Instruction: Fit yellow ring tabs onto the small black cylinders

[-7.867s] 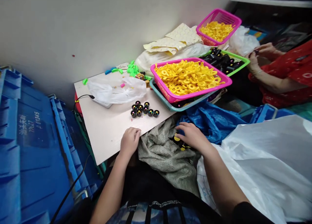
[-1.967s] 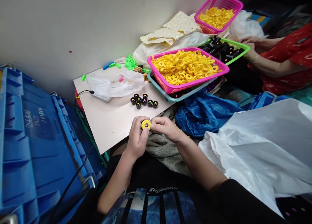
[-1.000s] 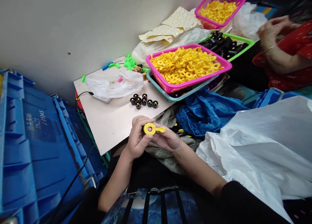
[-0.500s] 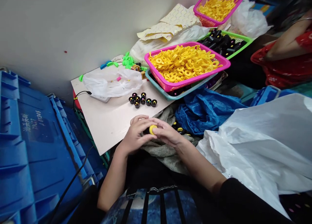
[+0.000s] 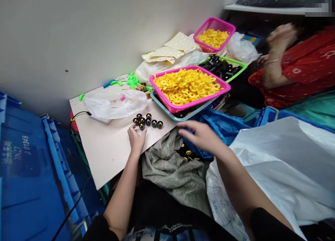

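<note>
My left hand (image 5: pixel 136 139) is at the near side of a group of small black round caps (image 5: pixel 148 122) on the pale tabletop (image 5: pixel 104 153). Its thumb and fingers are apart around the nearest cap (image 5: pixel 141 126); whether they touch it I cannot tell. The caps have coloured dots in their middles. My right hand (image 5: pixel 200 134) hovers with fingers stretched, nothing visible in it. Below it a grey woven sack (image 5: pixel 172 164) lies open, showing black pieces with yellow tops (image 5: pixel 188 153).
A pink basket (image 5: pixel 171 108) of yellow ring-shaped parts rests on a teal tray (image 5: pixel 192 113). Behind are a green basket (image 5: pixel 239 64) of black parts and another pink basket (image 5: pixel 202 47). A person in red (image 5: pixel 309 70) sits at right. Blue crates (image 5: pixel 28 185) stand at left.
The yellow-topped black piece is no longer in my hands. They have separated: left forward to the caps, right over toward the sack's far side. The view has shifted.
</note>
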The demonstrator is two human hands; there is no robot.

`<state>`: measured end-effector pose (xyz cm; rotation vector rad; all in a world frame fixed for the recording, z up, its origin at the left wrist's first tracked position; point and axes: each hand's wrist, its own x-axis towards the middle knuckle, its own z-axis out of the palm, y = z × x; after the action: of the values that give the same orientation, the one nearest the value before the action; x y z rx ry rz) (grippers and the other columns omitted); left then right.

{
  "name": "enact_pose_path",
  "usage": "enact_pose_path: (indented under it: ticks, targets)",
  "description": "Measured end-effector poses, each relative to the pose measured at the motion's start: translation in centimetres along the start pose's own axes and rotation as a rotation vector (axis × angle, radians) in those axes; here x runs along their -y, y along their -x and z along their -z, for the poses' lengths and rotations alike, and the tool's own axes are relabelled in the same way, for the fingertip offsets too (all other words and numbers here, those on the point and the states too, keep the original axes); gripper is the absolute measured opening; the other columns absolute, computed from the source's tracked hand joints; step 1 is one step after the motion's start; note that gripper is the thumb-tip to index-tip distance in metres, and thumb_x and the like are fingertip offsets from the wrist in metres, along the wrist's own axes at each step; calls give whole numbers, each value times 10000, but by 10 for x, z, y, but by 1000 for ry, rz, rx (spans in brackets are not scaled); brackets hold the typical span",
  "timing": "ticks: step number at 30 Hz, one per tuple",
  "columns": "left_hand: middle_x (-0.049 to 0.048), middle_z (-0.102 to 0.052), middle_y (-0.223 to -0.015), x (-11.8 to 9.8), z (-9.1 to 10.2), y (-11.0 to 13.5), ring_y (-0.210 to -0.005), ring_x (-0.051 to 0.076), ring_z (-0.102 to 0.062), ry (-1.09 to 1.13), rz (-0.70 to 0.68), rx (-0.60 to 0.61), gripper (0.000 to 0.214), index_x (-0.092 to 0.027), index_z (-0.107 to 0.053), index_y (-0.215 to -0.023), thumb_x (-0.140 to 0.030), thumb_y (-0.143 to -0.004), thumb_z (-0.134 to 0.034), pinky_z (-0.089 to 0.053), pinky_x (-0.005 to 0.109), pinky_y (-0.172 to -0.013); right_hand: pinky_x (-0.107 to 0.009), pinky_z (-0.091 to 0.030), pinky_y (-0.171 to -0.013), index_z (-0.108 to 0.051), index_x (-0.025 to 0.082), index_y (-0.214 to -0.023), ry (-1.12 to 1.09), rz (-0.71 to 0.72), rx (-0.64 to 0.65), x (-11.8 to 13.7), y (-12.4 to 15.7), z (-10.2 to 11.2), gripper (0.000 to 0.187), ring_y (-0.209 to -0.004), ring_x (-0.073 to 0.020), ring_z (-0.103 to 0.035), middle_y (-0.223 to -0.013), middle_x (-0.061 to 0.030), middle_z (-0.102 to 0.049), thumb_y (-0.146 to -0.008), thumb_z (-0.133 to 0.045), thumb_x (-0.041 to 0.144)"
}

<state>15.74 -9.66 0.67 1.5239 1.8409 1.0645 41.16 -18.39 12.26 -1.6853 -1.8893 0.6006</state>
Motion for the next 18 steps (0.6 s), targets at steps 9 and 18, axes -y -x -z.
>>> enact_pose_path:
  ticks: [9,18]
  targets:
    - [73,-601,-1123,-16,-8,-4,-1058,246,-579,-69,63,-49,301,-201,-578,-1031,-284,-769,-698,-393,473,-1001,-434,-497,-911,-675,75,-1178,640,-426,101,5,-185,28,377,-1172,-353,-602,-1243,-249,-638,-844,-644,246]
    - [78,-606,-1126,-18,21,29,-1081,206,-574,375,-129,63,339,-202,-531,-1095,-324,-796,-633,-431,397,-994,-388,-510,-875,-708,125,-903,394,-336,-56,-5,-175,32,165,-1034,-296,-658,-988,-158,-717,-745,-680,159]
